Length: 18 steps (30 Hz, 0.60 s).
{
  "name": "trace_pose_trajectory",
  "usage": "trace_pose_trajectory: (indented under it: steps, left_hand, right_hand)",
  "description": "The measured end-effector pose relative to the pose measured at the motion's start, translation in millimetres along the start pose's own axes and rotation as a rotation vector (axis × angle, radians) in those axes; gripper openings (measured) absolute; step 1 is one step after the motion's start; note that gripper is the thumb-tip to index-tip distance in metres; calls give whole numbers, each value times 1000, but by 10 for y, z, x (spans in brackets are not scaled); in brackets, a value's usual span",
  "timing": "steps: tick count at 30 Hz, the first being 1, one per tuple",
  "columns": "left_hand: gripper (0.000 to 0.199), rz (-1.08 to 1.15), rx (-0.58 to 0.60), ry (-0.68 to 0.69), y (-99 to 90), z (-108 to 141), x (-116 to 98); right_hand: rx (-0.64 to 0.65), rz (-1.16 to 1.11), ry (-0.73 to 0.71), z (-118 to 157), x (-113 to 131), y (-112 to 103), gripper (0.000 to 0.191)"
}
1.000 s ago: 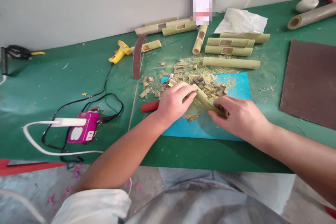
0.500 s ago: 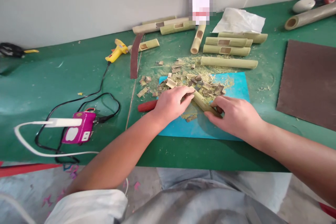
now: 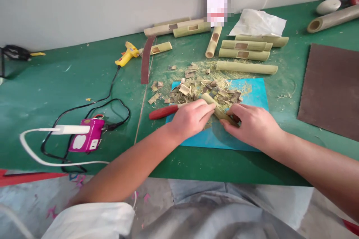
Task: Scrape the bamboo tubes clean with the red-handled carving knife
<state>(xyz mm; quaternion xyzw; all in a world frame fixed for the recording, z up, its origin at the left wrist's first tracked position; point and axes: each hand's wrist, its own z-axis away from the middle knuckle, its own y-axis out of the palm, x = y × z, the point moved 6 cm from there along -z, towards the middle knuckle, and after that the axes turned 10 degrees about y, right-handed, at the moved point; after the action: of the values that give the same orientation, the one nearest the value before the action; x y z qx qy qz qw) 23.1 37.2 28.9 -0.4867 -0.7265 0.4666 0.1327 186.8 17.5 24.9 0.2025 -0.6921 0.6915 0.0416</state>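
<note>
A short pale-green bamboo tube (image 3: 208, 99) lies slantwise over a blue sheet (image 3: 255, 95). My right hand (image 3: 251, 122) is closed around its near end, thumb on one side and fingers on the other. My left hand (image 3: 192, 117) is closed at the tube's middle, its fingertips pressed together on the upper side. Whether anything thin sits under those fingers is hidden. Beside my left hand is a tool with a red handle (image 3: 164, 112), its other end covered by the hand. Bamboo chips (image 3: 185, 89) and shavings are heaped just beyond the tube.
Several cut bamboo tubes (image 3: 246, 67) lie at the back, some with square openings. To the left are a yellow glue gun (image 3: 127, 54), a brown strip (image 3: 145, 61) and a purple power adapter (image 3: 86, 134) with cords. A brown sheet (image 3: 331, 89) lies right.
My left hand has slid down the tube from its far end to its middle, uncovering the far end and more of the red handle. My right hand keeps its hold.
</note>
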Motion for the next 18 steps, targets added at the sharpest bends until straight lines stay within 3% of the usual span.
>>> trace_pose_trajectory:
  steps: [18]
  left_hand:
    - [21,-9,-20,-18,8,26,-9]
  right_hand:
    - [-2,-7,-6,3,0,14,22]
